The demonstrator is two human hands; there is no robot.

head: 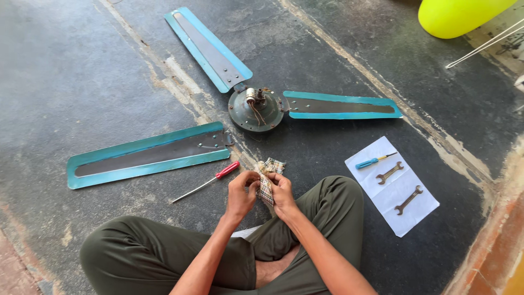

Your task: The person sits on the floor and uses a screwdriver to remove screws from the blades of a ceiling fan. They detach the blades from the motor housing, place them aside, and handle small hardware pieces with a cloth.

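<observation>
Checked cloth (pixel 269 180) sits bunched between our hands above our crossed legs: our left hand (pixel 242 194) and right hand (pixel 284 195) both pinch it tight. Just left lies a red-handled screwdriver (pixel 204 181); ahead, the teal-bladed ceiling fan (pixel 255 109) rests on the floor (pixel 82 76).

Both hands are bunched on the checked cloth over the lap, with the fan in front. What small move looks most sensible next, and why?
Probably carry the checked cloth, pinched between left hand and right hand, forward to the dusty round metal fan hub. Both hands grip only the cloth; the red-handled screwdriver lies untouched.
</observation>
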